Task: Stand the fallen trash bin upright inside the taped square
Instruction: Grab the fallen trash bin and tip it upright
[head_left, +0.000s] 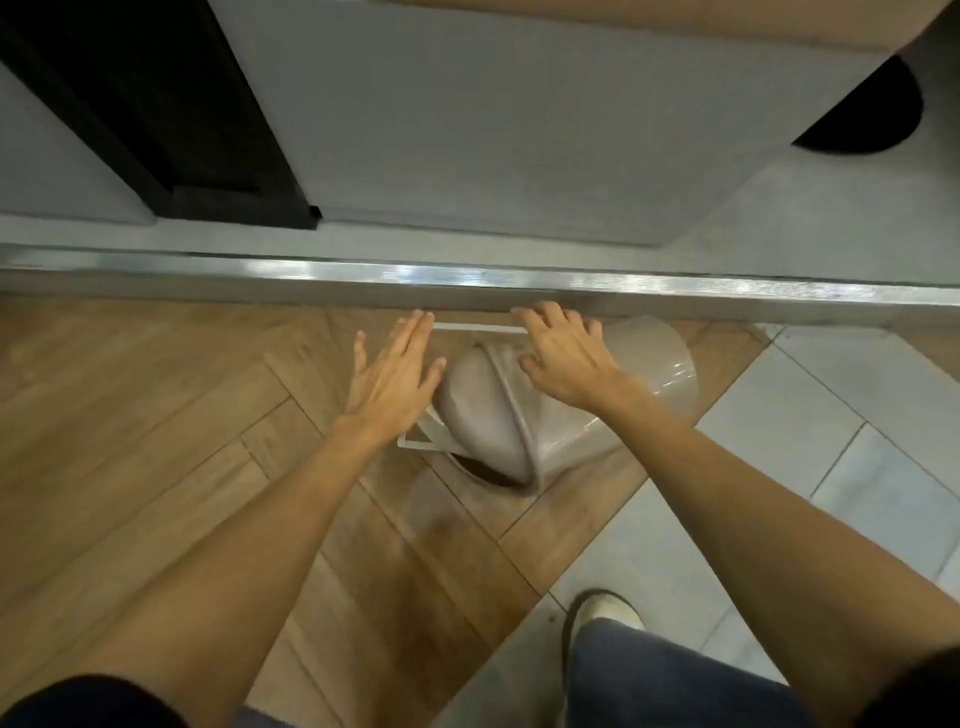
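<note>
At frame centre, a beige trash bin (519, 415) lies toppled across the taped square (415, 441).
Right hand (563, 358) rests on it, fingers spread; left hand (392, 374) hovers beside, fingers apart.

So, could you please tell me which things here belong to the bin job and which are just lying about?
Belonging to the job:
- trash bin, lying on its side
- taped square on the wooden floor
- left hand, open beside the bin
- right hand, resting on the bin

Just there:
- metal rail
- shoe
- black round object
</note>
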